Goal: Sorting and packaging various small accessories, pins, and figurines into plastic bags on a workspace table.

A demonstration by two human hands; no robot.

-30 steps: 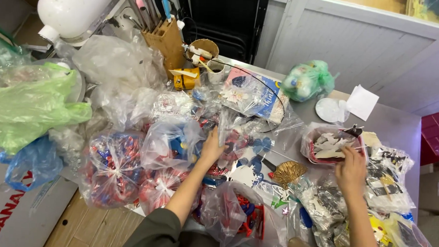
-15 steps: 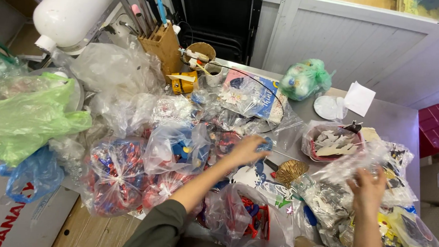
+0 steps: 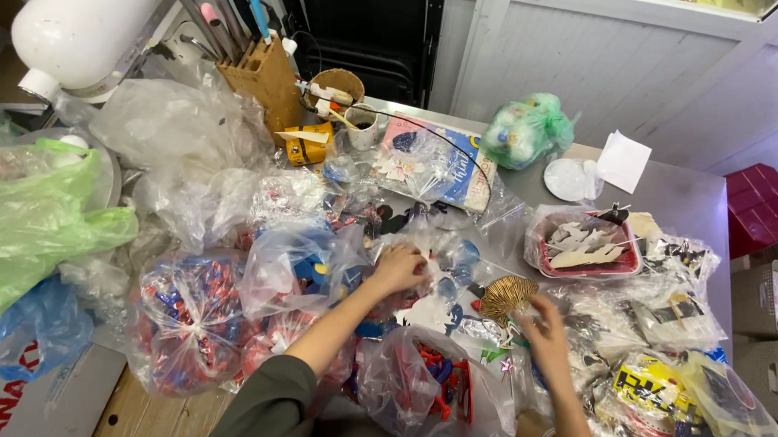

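My left hand (image 3: 400,269) is closed on the crumpled top of a clear plastic bag (image 3: 422,245) of red and blue cut-outs at the middle of the table. My right hand (image 3: 545,330) lies lower right, fingers stretched toward a gold fan-shaped piece (image 3: 507,296), touching loose paper cut-outs beside it and holding nothing I can see. A clear bag of red and blue plastic pieces (image 3: 430,388) sits between my forearms. More clear bags of red and blue pieces (image 3: 192,315) lie left of my left arm.
The steel table (image 3: 691,203) is crowded. A red tray of pale cut-outs (image 3: 582,247) sits back right, with a green bag (image 3: 526,133), a wooden knife block (image 3: 260,80), a white mixer (image 3: 77,27) and a green plastic bag (image 3: 36,215) around the back and left.
My left hand pulled back from the right and closed on the clear bag. My right hand moved left and down, from the bags at the right to the gold fan piece.
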